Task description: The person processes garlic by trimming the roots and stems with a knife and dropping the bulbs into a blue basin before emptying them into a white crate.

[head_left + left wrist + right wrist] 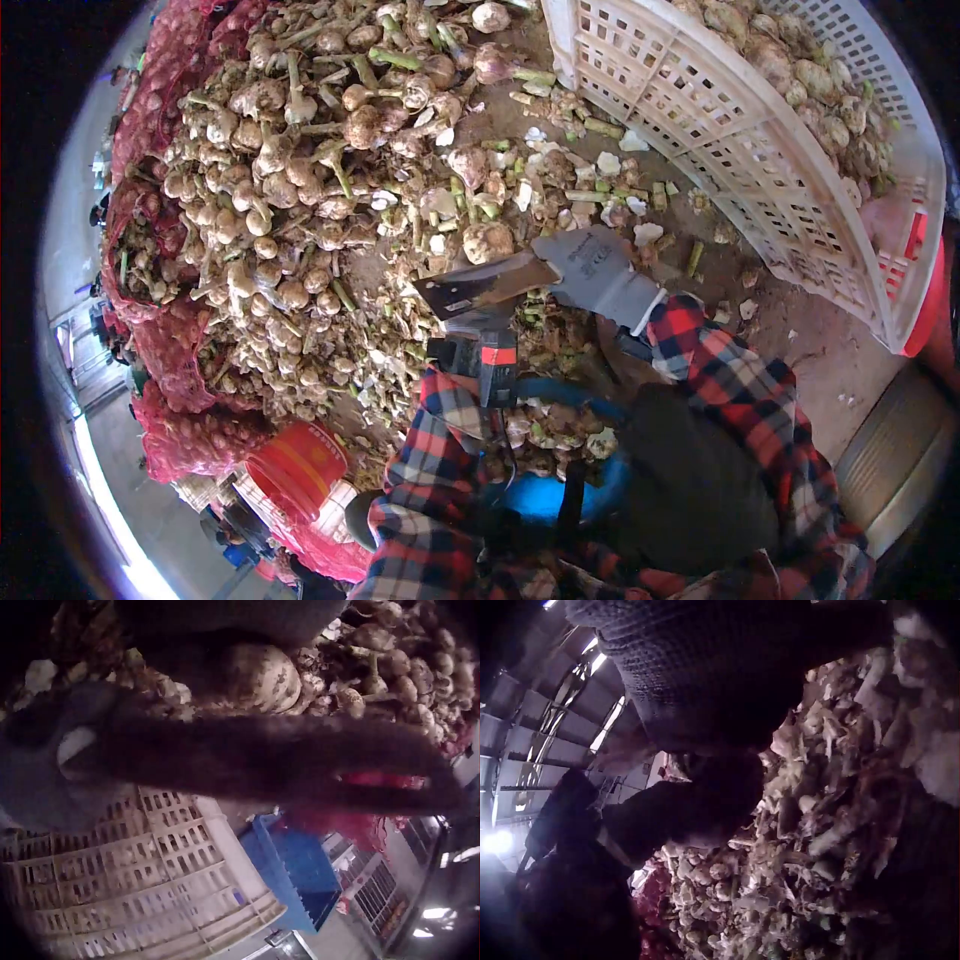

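My right hand (595,270), in a grey glove, grips a broad flat knife (480,287), its blade reaching left across my left hand. In the left wrist view the blade (270,757) is a dark band with a slot near its end. My left hand (478,322), also gloved, lies below the blade, its fingers mostly hidden. A garlic bulb (266,679) sits close against the left glove (232,619) and appears held by it; shadow hides the grip. In the right wrist view the textured glove (690,667) is dark.
Garlic with stems (290,190) is heaped at left beside red mesh sacks (160,340). A white plastic crate (720,130) holding garlic leans at right. Cut stems and peelings (600,190) litter the floor. Below my hands is a blue tub (590,395); a red bucket (300,465) stands lower left.
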{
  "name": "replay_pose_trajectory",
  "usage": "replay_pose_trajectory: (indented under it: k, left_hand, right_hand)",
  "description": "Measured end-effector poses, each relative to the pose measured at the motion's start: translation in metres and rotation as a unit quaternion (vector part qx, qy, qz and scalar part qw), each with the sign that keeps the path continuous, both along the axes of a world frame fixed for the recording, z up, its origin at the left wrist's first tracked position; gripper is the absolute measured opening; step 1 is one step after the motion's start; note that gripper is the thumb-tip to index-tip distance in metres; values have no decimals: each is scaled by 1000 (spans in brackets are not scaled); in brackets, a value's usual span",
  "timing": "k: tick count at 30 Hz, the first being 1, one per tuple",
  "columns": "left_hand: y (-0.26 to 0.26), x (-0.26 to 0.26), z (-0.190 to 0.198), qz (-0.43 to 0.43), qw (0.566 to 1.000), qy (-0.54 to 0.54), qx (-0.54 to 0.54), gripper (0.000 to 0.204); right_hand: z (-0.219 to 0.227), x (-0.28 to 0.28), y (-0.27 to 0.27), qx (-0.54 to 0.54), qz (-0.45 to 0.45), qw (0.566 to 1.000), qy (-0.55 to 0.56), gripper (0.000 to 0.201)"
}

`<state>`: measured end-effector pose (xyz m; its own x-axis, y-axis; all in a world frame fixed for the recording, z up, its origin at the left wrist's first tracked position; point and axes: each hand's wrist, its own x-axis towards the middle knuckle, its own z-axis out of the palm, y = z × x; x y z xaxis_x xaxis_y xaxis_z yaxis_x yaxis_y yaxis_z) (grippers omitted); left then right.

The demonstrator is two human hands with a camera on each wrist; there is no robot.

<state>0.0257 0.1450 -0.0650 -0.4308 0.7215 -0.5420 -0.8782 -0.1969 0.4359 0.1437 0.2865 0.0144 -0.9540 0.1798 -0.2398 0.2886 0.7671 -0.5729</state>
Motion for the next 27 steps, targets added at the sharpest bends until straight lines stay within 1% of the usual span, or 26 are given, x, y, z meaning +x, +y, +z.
replay_pose_trajectory:
  k: [2,3,4,5,7,9,10,11,12,13,14,15,16,17,18,19,20,21,22,24,25,27]
  left_hand:
    - [0,6,7,-21,994,93,-56,24]
    - [1,9,10,-39,984,153,-85,24]
    - [2,13,16,-63,966,222,-116,23]
    - [3,17,22,-90,941,294,-142,23]
    - [4,23,36,-132,875,428,-182,22]
    - [7,28,52,-165,823,502,-206,22]
    - [6,31,67,-187,809,508,-230,22]
    - [5,34,83,-210,793,513,-253,22]
    - [3,35,96,-187,883,399,-162,22]
    - [0,38,109,-147,955,248,-71,21]
    - [-3,40,122,-111,989,102,-5,21]
    - [-4,36,132,-319,934,157,-12,24]
    - [1,30,143,-512,833,207,-16,26]
    - [12,27,151,-511,833,211,-14,26]
    - [23,22,157,-598,729,332,4,28]
    - [30,18,157,-669,603,435,23,30]
    - [40,7,149,-595,515,599,-149,32]
    - [65,-13,139,-549,447,675,-210,39]
    - [80,-38,116,-459,326,799,-210,45]
    - [104,-85,65,-326,107,919,-196,44]
    - [105,-88,56,-326,107,918,-199,44]
    - [110,-102,52,-465,24,842,-273,43]
  right_hand:
    - [1,-3,-2,-4,-28,999,26,33]
    - [1,-5,-2,-4,-29,999,26,33]
    - [6,-7,-1,-8,-26,999,-19,34]
    - [8,-9,0,-12,-23,998,-63,34]
    - [-4,-5,4,-14,-23,998,-55,35]
    - [-17,-3,13,-14,-25,999,-45,36]
    - [-21,-4,17,19,-77,986,-144,37]
    - [-27,-3,23,51,-131,961,-239,38]
    - [-36,11,32,25,-189,955,-227,39]
    - [-45,24,43,-1,-241,947,-212,40]
    - [-47,29,48,0,-236,950,-207,40]
    - [-44,39,49,0,-233,950,-209,36]
    - [-44,44,50,3,-232,950,-208,32]
    - [-49,47,45,26,-263,943,-204,38]
    - [-51,45,47,22,-263,942,-207,38]
    - [-53,44,46,-5,-263,939,-221,40]
    - [-53,45,45,-28,-263,936,-233,43]
    - [-58,47,45,-36,-275,939,-204,45]
    - [-58,44,47,-30,-276,940,-200,45]
    - [-61,43,45,-13,-261,942,-209,47]
    - [-60,47,43,-14,-258,943,-209,47]
    - [-57,49,45,15,-290,937,-195,47]
